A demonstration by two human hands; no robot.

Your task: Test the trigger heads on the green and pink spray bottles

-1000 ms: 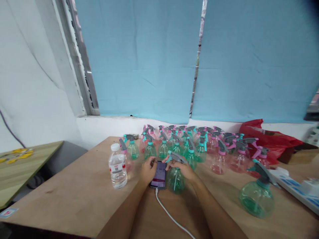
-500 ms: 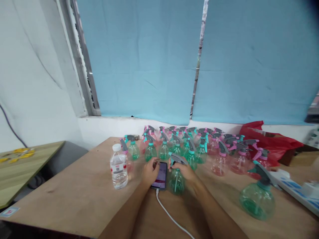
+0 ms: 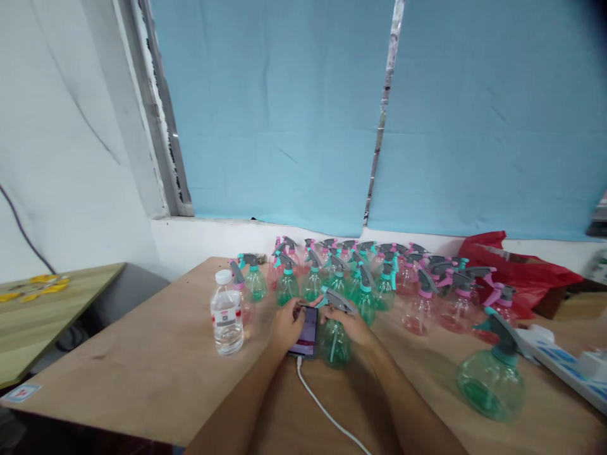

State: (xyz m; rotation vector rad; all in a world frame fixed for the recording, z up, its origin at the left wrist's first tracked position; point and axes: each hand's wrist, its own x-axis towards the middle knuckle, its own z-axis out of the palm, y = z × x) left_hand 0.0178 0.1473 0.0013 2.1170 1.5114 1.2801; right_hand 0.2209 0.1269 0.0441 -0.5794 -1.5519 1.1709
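My left hand [image 3: 286, 326] curls around the left edge of a smartphone [image 3: 307, 330] lying on the wooden table [image 3: 156, 354], thumb over its lit screen. A white cable [image 3: 327, 414] runs from the phone toward me. My right hand [image 3: 349, 324] rests on the neck of a green spray bottle [image 3: 334, 341] with a grey trigger head, standing just right of the phone. Behind them stand several green and pink spray bottles [image 3: 365, 275] in rows.
A clear water bottle [image 3: 226, 313] with a white cap stands left of my hands. Another green spray bottle [image 3: 493, 376] sits at the right. A red plastic bag [image 3: 516, 272] and a white power strip [image 3: 559, 363] lie far right. A second table [image 3: 42, 309] is left.
My head has shifted slightly, so the view has drifted. My left thumb has moved a little over the phone screen. The right hand stays on the green bottle.
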